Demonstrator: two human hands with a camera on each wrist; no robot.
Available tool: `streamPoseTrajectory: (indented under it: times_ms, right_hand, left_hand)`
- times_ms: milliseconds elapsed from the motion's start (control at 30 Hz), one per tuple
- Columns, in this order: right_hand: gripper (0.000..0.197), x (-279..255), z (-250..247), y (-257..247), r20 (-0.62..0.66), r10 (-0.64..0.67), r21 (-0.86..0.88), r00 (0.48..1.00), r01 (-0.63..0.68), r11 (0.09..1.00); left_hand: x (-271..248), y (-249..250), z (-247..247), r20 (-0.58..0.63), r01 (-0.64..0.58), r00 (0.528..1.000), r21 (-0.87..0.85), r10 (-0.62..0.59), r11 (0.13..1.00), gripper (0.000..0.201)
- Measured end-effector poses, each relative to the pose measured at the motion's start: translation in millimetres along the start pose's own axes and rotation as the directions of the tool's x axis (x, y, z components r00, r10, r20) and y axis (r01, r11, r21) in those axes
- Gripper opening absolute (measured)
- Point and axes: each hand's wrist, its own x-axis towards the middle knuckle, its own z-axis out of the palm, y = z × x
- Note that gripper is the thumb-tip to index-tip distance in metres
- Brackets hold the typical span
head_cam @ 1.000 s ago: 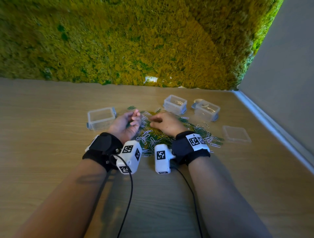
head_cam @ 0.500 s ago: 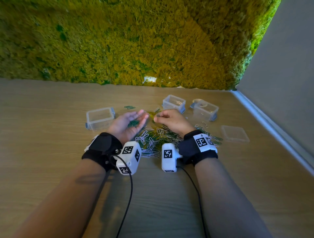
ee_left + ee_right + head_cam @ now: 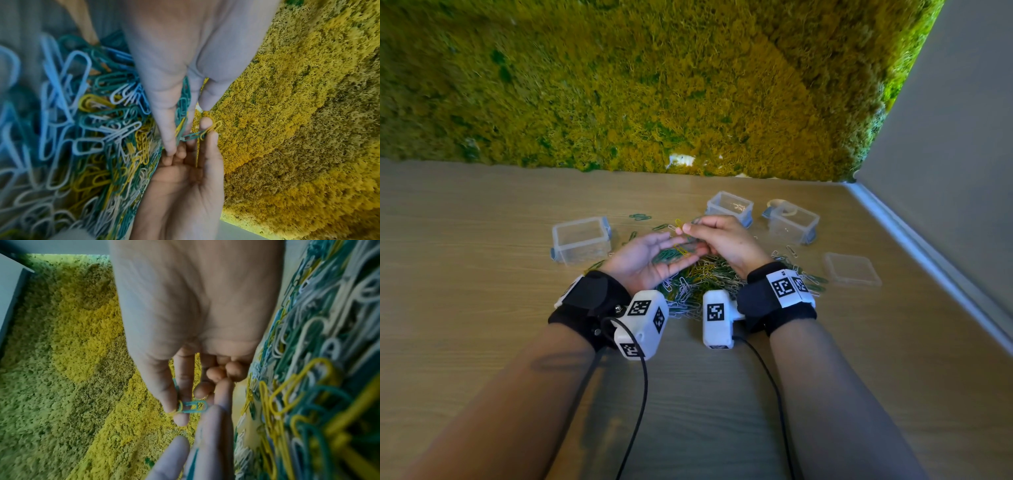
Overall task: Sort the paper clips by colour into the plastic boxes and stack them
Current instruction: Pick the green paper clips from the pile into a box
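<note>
Head view: at centre frame the left hand [image 3: 650,258] lies palm up with its fingers straight and close together, a shallow tray carrying a small bunch of green paper clips [image 3: 667,255] and a yellow one. Just right of it the right hand [image 3: 722,240] pinches a yellow clip [image 3: 678,224] linked to a green one between thumb and forefinger, its other fingers curled under. Probably the palm serves as a collecting place so several clips of one colour can go into a box together. Below the hands spreads the mixed pile of clips [image 3: 698,281] on the wooden table [image 3: 482,308]. Three clear plastic boxes stand open: one at centre left [image 3: 581,240], one above the hands [image 3: 729,207] with a few clips inside, one toward the right [image 3: 792,222]. A loose lid [image 3: 852,269] lies at far right.

Left wrist view: from the top of the frame the left hand [image 3: 185,65] reaches down, green clips resting along its fingers. At lower centre the right hand [image 3: 185,186] grips the linked green-and-yellow pair [image 3: 202,132]. The pile [image 3: 82,129] fills the left half.

Right wrist view: thumb and forefinger pinch the green clip [image 3: 194,406] at centre; the tangle seems to need pulling apart before sorting.
</note>
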Motion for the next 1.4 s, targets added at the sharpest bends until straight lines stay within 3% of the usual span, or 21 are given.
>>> streamPoseTrajectory:
  times_ms: [133, 400, 633, 767, 933, 1133, 1233, 1333, 1400]
  right_hand:
    - [0.015, -2.9, -2.5, -3.0, -0.043, -0.017, 0.030, 0.999, 0.018, 0.999]
    - [0.014, -4.2, -4.2, -2.9, -0.005, -0.049, 0.035, 0.999, 0.049, 0.998]
    - [0.015, -1.2, -6.0, 2.3, -0.066, -0.050, -0.049, 0.997, 0.047, 0.998]
    - [0.013, -1.8, -4.3, -0.8, -0.045, -0.054, -0.031, 0.998, 0.053, 0.998]
    - [0.011, -0.4, -4.8, -0.5, 0.047, -0.062, 0.142, 0.997, 0.055, 0.988]
    - [0.013, -1.0, -11.3, -7.3, -0.041, -0.034, 0.461, 0.999, 0.049, 0.886]
    - [0.013, 0.1, -13.1, -4.8, -0.048, 0.022, 0.363, 0.999, -0.003, 0.932]
    - [0.014, -1.1, -7.9, -3.9, 0.003, 0.032, -0.002, 0.999, -0.032, 0.999]
    - [0.014, -1.0, -2.3, -3.8, 0.050, -0.006, -0.241, 0.999, 0.018, 0.970]
  left_hand:
    - [-0.9, 0.4, 1.4, -0.002, 0.007, 1.000, -0.006, -0.007, 1.000, 0.034]
    - [-1.8, 0.4, 0.6, -0.008, -0.028, 1.000, -0.001, 0.028, 1.000, 0.028]
    - [1.1, -0.7, -0.4, -0.008, -0.059, 0.998, -0.036, 0.059, 0.998, 0.034]
    - [0.1, -0.2, -0.3, 0.009, -0.054, 0.999, 0.042, 0.054, 0.998, 0.032]
    - [2.8, 0.7, -2.9, -0.060, -0.071, 0.996, -0.011, 0.071, 0.997, 0.034]
    - [-2.3, 2.5, -0.2, -0.034, -0.030, 0.999, -0.061, 0.028, 0.998, 0.038]
    - [-6.1, 5.2, 1.9, -0.037, 0.028, 0.999, -0.078, -0.031, 0.997, 0.046]
    - [-9.8, 4.4, 5.5, -0.021, 0.052, 0.998, -0.052, -0.054, 0.997, 0.052]
    - [-11.2, 3.1, 9.6, -0.021, 0.045, 0.999, -0.044, -0.046, 0.998, 0.049]
